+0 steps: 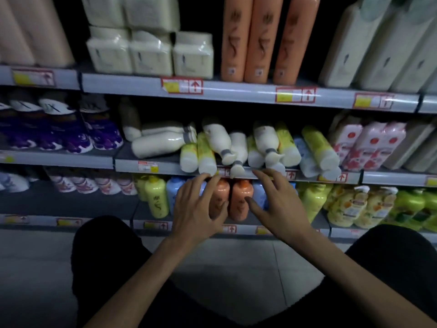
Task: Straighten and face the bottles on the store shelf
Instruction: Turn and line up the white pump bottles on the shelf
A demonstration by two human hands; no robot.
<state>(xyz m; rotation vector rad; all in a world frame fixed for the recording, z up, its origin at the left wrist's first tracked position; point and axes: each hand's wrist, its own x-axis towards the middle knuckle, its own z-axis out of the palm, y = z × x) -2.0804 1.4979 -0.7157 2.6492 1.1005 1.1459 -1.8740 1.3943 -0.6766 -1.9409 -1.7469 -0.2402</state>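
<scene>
Several white and yellow bottles lie toppled in a heap on the middle shelf. A white bottle lies on its side at the left of the heap. Yellow bottles lean forward with caps over the shelf edge, and a white bottle hangs cap-down past the edge. A yellow bottle lies tilted at the right. My left hand and my right hand hover just below the shelf edge, fingers spread, holding nothing.
Two orange bottles stand on the shelf below, behind my hands, with yellow bottles to their left. Tall orange bottles stand on the top shelf. Pink packs sit right of the heap, purple packs left. My dark-clothed knees fill the bottom.
</scene>
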